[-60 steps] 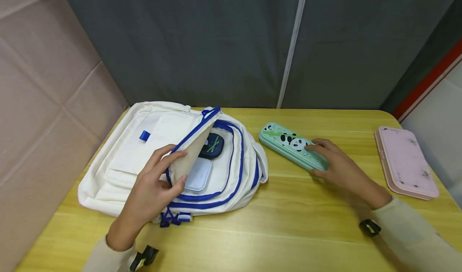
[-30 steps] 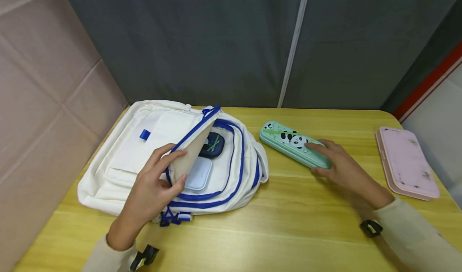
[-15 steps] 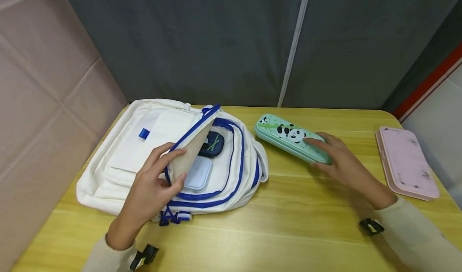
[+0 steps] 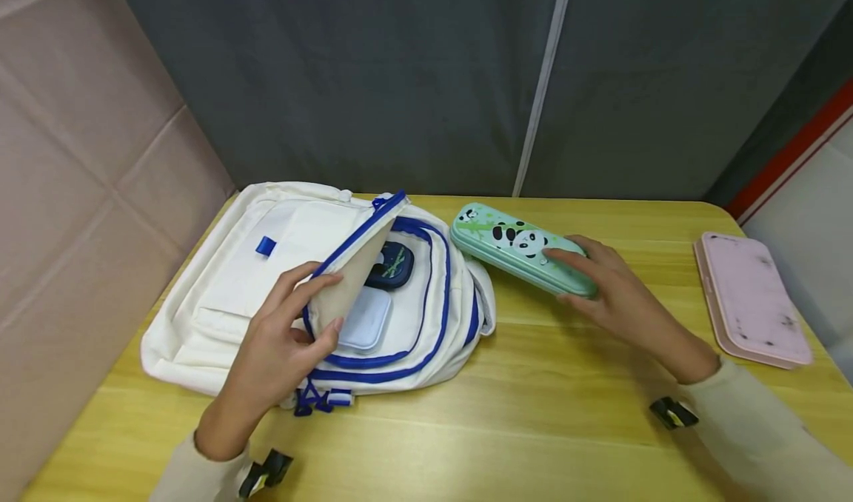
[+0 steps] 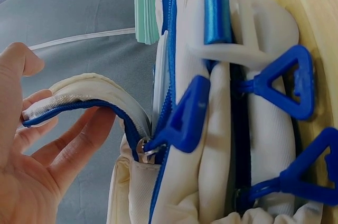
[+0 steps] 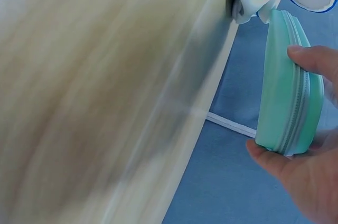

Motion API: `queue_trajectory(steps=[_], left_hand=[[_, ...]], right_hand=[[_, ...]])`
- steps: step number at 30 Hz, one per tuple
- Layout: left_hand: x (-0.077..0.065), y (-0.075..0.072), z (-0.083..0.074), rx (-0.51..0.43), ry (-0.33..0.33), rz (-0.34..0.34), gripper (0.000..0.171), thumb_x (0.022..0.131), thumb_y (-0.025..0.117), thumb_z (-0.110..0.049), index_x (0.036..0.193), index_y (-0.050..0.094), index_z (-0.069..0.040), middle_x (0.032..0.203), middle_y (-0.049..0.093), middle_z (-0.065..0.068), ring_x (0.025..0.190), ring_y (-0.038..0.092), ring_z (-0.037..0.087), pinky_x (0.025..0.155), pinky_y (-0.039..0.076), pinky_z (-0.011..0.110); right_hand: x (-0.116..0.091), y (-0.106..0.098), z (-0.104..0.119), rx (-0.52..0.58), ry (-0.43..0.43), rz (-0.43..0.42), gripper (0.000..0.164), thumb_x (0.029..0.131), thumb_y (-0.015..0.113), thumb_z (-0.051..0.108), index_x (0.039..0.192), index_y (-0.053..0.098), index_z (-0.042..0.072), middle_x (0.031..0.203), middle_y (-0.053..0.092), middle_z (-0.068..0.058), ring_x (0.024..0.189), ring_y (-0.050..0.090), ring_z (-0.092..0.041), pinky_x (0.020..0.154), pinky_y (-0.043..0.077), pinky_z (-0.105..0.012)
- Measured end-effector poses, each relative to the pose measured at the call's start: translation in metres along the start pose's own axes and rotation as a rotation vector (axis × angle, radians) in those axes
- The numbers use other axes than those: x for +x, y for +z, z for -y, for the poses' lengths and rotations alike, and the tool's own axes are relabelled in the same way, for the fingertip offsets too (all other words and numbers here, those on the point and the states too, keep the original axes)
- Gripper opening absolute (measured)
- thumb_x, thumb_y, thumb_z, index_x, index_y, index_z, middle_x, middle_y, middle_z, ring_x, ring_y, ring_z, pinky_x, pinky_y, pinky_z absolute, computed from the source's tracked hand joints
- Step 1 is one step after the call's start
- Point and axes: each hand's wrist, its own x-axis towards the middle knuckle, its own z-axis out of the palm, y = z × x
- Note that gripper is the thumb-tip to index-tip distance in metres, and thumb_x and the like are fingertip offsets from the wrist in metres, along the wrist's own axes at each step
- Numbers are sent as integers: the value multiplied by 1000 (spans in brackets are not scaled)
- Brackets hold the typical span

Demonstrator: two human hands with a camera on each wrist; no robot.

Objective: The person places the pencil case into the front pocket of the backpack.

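Observation:
A white backpack (image 4: 253, 295) with blue zips lies flat at the left of the table. My left hand (image 4: 273, 346) pinches the edge of its front pocket flap (image 5: 84, 94) and keeps it lifted. Inside the pocket lie a dark blue case (image 4: 393, 266) and a pale blue box (image 4: 366, 319), both partly covered by the flap. My right hand (image 4: 616, 302) grips the near end of a mint green pencil case (image 6: 280, 86) with pandas on its lid. The pencil case is raised off the table, its far end overlapping the backpack's right edge in the head view.
A pink flat box (image 4: 756, 298) lies at the table's right side. Blue triangular zip pulls (image 5: 185, 115) hang at the backpack's near side. Behind the wooden table (image 4: 533, 428) hangs a dark grey curtain (image 4: 400, 80), with a pinkish cloth wall (image 4: 87, 191) at left.
My right hand has lifted the pencil case from the table and moved it left to the backpack's edge. My left hand still holds the flap, almost unmoved.

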Motion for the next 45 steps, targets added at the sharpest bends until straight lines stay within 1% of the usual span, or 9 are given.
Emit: queue_trajectory(steps=[4,7,13,18,23,25,31,37,45], left_hand=[[0,-1,0,5,2,-6,57,84,80,3,137,66,-10,149,50,16,85,69,24,56,56,15],[0,-1,1,1,7,-8,57,84,80,4,137,66,-10,149,50,17,83,69,24,55,56,15],[0,-1,1,-13,12,-12,58,83,79,5,137,66,-10,149,50,16,84,69,23,55,56,15],[0,0,0,-14,6,-8,58,83,79,5,138,65,-9,149,50,16,84,69,25,56,57,16],[0,-1,-1,-9,5,-7,58,83,80,5,138,65,-9,149,49,16,85,70,25,57,57,15],[1,-1,-2,-10,10,-12,58,83,79,5,138,65,-9,149,50,16,88,69,25,57,57,15],[0,-3,-3,-5,35,-27,59,82,79,6,137,66,-9,149,51,16,97,65,24,58,56,13],[0,-3,-4,14,70,-36,61,80,80,5,137,66,-10,148,53,15,95,64,23,56,56,13],[2,-4,-6,42,112,-45,63,78,82,4,137,67,-10,147,55,16,92,65,21,57,56,13]], right_hand=[[5,-1,7,10,-5,1,64,89,82,8,148,58,19,155,44,-26,138,43,-51,101,42,-74],[10,0,13,22,-3,26,63,90,82,8,148,59,19,156,43,-26,140,41,-52,104,41,-75],[20,7,27,60,-33,66,61,91,81,9,147,59,18,158,42,-26,142,41,-50,107,43,-73],[28,14,37,87,-53,102,59,92,80,11,147,60,19,160,42,-25,143,41,-49,109,43,-71],[36,21,45,110,-58,153,60,93,79,14,149,59,21,162,41,-22,147,39,-46,113,42,-69],[39,22,47,114,-53,171,60,93,79,15,149,59,21,162,40,-22,147,38,-46,114,42,-68],[47,25,52,106,-35,203,62,93,80,15,150,58,23,164,39,-21,149,37,-46,115,42,-67],[54,27,53,117,-31,216,61,91,81,14,147,60,25,164,39,-20,149,37,-47,115,41,-68],[61,31,53,124,-64,206,58,92,80,11,146,61,24,163,40,-19,147,39,-46,115,41,-68]])
